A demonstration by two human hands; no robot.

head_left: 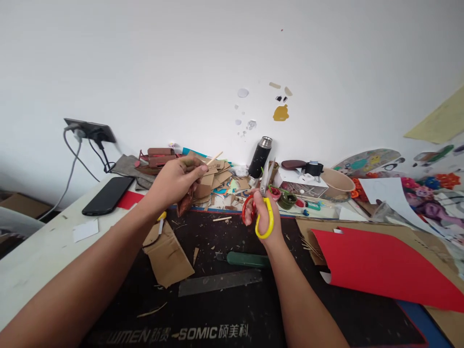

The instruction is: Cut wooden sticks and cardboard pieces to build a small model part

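My left hand [181,176] is closed, pinching a thin wooden stick [214,158] that points up and to the right. Below those fingers hangs a reddish-brown piece [185,202]; whether the hand holds it I cannot tell. In my right hand [273,224] are scissors [269,217] with one red and one yellow handle loop, their blades upright and slightly parted. A short stick [222,219] lies on the black mat [217,309] between the hands. Nearer to me are a green utility knife [248,259] and a clear ruler [220,282].
Cardboard scraps [213,181] pile up behind the mat beside a black thermos [260,157]. On the right lies red paper [384,261] over cardboard. A phone [108,195] is at left, and a cardboard piece [168,256] rests on the mat's left part.
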